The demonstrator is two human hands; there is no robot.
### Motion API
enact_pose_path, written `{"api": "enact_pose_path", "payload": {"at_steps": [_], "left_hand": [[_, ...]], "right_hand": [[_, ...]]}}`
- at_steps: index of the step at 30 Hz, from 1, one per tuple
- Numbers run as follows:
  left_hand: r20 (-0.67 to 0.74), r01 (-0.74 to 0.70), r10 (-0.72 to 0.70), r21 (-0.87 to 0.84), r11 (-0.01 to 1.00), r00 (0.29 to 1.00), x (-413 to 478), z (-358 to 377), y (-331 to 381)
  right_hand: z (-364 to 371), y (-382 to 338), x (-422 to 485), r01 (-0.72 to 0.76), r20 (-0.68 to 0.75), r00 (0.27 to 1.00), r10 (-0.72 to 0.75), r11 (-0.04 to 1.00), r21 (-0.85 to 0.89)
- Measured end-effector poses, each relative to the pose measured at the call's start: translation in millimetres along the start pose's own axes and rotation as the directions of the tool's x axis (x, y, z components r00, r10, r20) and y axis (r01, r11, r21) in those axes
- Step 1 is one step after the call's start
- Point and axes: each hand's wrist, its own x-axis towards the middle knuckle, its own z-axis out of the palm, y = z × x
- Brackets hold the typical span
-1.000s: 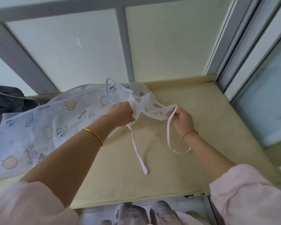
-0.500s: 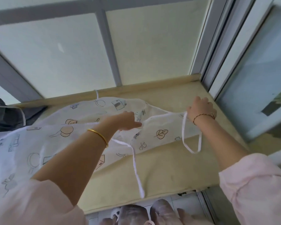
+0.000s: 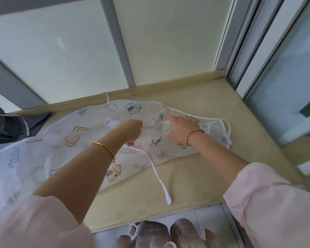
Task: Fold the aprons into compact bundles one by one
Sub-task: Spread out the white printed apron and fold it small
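Risk of snagging judged highest at the loose strap [image 3: 157,176], trailing off the apron [image 3: 64,140] toward the near edge of the worktop [image 3: 195,176]; liable to be dragged under a fold or to slip over the edge and pull the thin cloth askew. Further risk of a crooked first fold, with the left part of the apron hanging unsupported beyond the worktop and much of its weight on that side; likely to slide leftward once released. Tangling also possible at the loop of straps [image 3: 224,127] bunched at the right end.

Apron spread lengthwise across the worktop, printed side up, upper end to the right. Left hand [image 3: 131,131] placed over the middle of the cloth, fingers curled and gripping a gathered bit of fabric or strap; exact hold not clear. Right hand [image 3: 183,129] just beside it to the right, fingers curled round a raised fold of cloth near the bib. Both hands above the apron and in contact with it; dark cloth [image 3: 9,126] lying well apart at far left.
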Motion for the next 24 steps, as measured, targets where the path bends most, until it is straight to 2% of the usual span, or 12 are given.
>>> {"api": "enact_pose_path", "payload": {"at_steps": [2, 4, 6, 8, 10, 12, 14, 16, 18, 19, 21, 24], "left_hand": [[0.125, 0.004, 0.008, -0.096, 0.995, 0.992, -9.2, -18.9, -3.0], [0.294, 0.016, -0.007, -0.029, 0.999, 0.956, -20.7, -44.9, -7.0], [0.412, 0.044, -0.070, 0.071, 0.997, 0.909, -27.0, -70.9, -7.3], [0.324, 0.075, -0.104, 0.100, 0.992, 0.940, -25.0, -93.6, -3.7], [-0.020, 0.078, -0.076, 0.166, 0.983, 0.997, -17.3, -103.4, -0.2], [-0.333, 0.104, -0.028, 0.213, 0.972, 0.942, -3.1, -102.9, -6.3], [-0.380, 0.117, -0.047, 0.163, 0.980, 0.924, 8.9, -84.5, -16.5], [-0.452, 0.065, 0.011, 0.152, 0.986, 0.892, 14.8, -59.8, -23.3], [-0.571, -0.120, 0.190, 0.158, 0.980, 0.799, 9.0, -37.0, -22.4], [-0.571, -0.245, 0.307, 0.185, 0.952, 0.762, 3.8, -26.5, -19.7], [-0.424, -0.454, 0.516, 0.245, 0.857, 0.744, -5.5, -3.9, -11.1], [-0.160, -0.486, 0.561, 0.346, 0.802, 0.812, -1.6, 26.9, 4.8]], "right_hand": [[-10.4, -2.4, 5.8, -0.009, 0.182, 0.983, -0.007, 0.996, 0.088], [-27.5, -2.3, 17.0, 0.056, 0.391, 0.918, -0.057, 0.998, 0.013], [-49.6, -3.3, 30.5, 0.057, 0.578, 0.816, 0.018, 0.992, -0.112], [-73.6, -9.6, 48.4, 0.017, 0.591, 0.797, 0.126, 0.973, -0.230], [-92.6, -19.4, 62.1, -0.086, 0.397, 0.895, 0.205, 0.951, -0.297], [-92.4, -33.3, 78.9, -0.199, -0.019, 0.979, 0.203, 0.930, -0.310], [-75.7, -42.8, 90.1, -0.239, -0.346, 0.930, 0.125, 0.919, -0.313], [-47.2, -41.8, 100.4, -0.220, -0.396, 0.913, 0.092, 0.931, -0.291], [-23.5, -34.5, 104.3, -0.194, -0.415, 0.905, 0.098, 0.961, -0.197], [-15.9, -30.8, 101.3, -0.179, -0.451, 0.887, 0.097, 0.973, -0.144], [-3.8, -22.7, 88.6, -0.146, -0.511, 0.853, 0.103, 0.988, -0.045], [6.5, -14.7, 58.3, -0.106, -0.549, 0.818, 0.173, 0.983, 0.153]]}}
